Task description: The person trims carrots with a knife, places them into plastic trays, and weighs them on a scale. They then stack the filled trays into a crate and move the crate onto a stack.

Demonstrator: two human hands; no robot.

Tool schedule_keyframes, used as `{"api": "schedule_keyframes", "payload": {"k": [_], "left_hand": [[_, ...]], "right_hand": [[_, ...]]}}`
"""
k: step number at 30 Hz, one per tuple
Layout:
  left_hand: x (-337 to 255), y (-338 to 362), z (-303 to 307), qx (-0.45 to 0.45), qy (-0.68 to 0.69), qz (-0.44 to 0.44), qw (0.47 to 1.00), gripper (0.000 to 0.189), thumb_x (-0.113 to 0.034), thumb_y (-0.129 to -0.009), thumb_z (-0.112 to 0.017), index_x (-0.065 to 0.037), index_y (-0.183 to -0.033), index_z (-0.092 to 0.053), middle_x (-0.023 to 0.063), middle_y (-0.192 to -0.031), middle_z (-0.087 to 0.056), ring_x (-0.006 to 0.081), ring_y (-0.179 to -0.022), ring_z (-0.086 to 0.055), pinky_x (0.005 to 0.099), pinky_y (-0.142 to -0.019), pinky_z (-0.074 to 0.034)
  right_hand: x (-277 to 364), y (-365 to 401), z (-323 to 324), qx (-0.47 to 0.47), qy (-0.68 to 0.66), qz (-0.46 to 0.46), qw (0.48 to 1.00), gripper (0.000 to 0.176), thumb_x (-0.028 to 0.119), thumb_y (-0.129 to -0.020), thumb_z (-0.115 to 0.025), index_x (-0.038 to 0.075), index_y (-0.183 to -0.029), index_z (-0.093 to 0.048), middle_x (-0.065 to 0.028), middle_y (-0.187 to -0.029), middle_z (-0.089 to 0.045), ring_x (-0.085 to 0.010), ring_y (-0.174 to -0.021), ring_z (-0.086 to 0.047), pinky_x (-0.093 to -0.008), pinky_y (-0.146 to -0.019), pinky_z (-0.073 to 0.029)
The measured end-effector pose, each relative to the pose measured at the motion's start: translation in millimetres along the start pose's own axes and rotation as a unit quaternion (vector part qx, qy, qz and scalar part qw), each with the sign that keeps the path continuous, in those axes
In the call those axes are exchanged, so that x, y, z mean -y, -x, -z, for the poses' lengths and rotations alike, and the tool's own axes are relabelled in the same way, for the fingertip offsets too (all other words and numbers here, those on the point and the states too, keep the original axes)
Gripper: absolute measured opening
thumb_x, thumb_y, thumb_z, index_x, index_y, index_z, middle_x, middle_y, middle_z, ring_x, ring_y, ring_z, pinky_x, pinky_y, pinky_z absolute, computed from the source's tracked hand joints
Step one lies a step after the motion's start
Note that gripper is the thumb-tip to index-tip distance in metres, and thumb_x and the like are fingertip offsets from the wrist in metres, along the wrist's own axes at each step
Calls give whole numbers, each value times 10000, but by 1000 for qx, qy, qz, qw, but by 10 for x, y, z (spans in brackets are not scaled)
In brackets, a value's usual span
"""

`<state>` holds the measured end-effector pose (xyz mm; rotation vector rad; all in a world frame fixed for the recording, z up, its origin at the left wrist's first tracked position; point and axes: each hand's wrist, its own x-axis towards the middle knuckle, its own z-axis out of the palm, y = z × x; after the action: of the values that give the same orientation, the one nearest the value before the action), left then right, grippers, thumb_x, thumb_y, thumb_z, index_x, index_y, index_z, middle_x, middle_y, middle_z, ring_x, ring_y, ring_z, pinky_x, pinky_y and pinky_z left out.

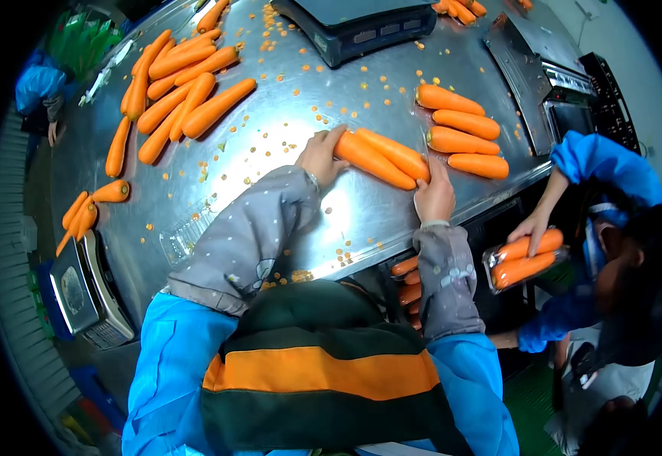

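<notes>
Two large carrots (380,158) lie side by side between my hands, above the metal table (270,159). My left hand (322,158) grips their left ends, thumb and fingers around them. At their right ends, my right hand (435,194) is closed on them, with the fingertips against the tips. Several carrots (464,131) lie in a stacked row just to the right of my right hand. A bigger pile of loose carrots (182,83) is at the upper left. Beside my left forearm, a clear plastic tray (186,234) rests on the table.
A dark scale (357,26) stands at the top, a metal machine (532,76) at the upper right, another scale (91,292) at the lower left. A co-worker's hand (532,228) holds packed carrots (525,267) at the right. Carrot bits dot the table.
</notes>
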<state>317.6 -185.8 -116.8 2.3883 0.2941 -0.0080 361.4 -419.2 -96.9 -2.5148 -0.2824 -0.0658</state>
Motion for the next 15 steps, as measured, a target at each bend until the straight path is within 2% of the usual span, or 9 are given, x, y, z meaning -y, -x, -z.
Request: {"api": "schedule_keyframes", "payload": {"k": [1, 2, 5, 7, 8, 9, 12, 13, 15], "left_hand": [[-16, -43, 1, -30, -1, -4, 1000, 785, -133, -706, -772, -119, -1378, -367, 202, -1272, -478, 359, -1192, -460, 402, -1027, -384], [-2, -20, 26, -82, -1, -25, 996, 642, -136, -716, -751, -75, -1290, -469, 195, -1234, -510, 352, -1165, -476, 402, -1010, -389], [119, 236, 433, 15, -12, -72, 997, 489, -158, -732, -723, -64, -1182, -556, 176, -1212, -542, 337, -1143, -486, 391, -986, -397], [345, 583, 678, -16, -28, -58, 998, 347, -172, -752, -715, -42, -1060, -620, 162, -1079, -602, 335, -1042, -543, 383, -916, -433], [456, 751, 843, -13, -47, -13, 999, 313, -170, -750, -715, -42, -1024, -635, 153, -1030, -621, 331, -1018, -558, 385, -909, -438], [583, 923, 1010, -11, -66, 35, 997, 279, -168, -749, -715, -41, -989, -651, 144, -980, -639, 327, -995, -574, 386, -901, -442], [1023, 1444, 1330, -42, -67, 109, 991, 339, -244, -735, -730, -47, -1004, -672, 164, -1014, -659, 325, -948, -619, 399, -845, -483], [1087, 1578, 1394, -48, -69, 125, 989, 350, -270, -728, -731, -50, -995, -677, 164, -1001, -663, 316, -926, -624, 396, -831, -486], [1217, 1765, 1388, 13, -155, 163, 974, 410, -308, -687, -756, -67, -1010, -681, 154, -964, -670, 300, -894, -627, 398, -825, -487]], "right_hand": [[-58, -104, -19, -11, 20, 8, 1000, 440, -27, -764, -629, 99, -1182, -573, -113, -1236, -562, -345, -1084, -555, -399, -890, -462], [-108, -174, -32, 4, 33, 15, 999, 458, 3, -763, -643, 121, -1198, -563, -94, -1247, -557, -333, -1087, -557, -398, -894, -459], [-140, -291, 7, 11, 54, 6, 998, 480, 23, -764, -651, 141, -1219, -552, -76, -1260, -551, -310, -1106, -554, -390, -905, -454], [-260, -409, -19, -2, 63, 37, 997, 483, 27, -759, -649, 156, -1214, -556, -67, -1264, -552, -292, -1128, -544, -390, -918, -449], [-349, -491, -65, -17, 64, 57, 996, 479, 18, -757, -640, 148, -1209, -555, -72, -1251, -559, -301, -1114, -549, -395, -919, -447], [-282, -573, -33, 5, 76, 9, 997, 476, 5, -752, -632, 133, -1204, -555, -88, -1233, -566, -308, -1098, -554, -399, -919, -445], [-426, -880, -32, -9, 74, 123, 990, 446, 28, -754, -670, 76, -1186, -570, -171, -1170, -592, -353, -1074, -560, -395, -899, -452], [-274, -896, -55, -19, 132, 54, 990, 368, 30, -755, -650, 78, -1116, -602, -112, -1156, -595, -311, -1078, -555, -381, -891, -455], [-16, -806, -198, -42, 62, 142, 987, 320, 64, -752, -671, 63, -1068, -620, -140, -1105, -613, -325, -1019, -576, -376, -866, -460]]}}
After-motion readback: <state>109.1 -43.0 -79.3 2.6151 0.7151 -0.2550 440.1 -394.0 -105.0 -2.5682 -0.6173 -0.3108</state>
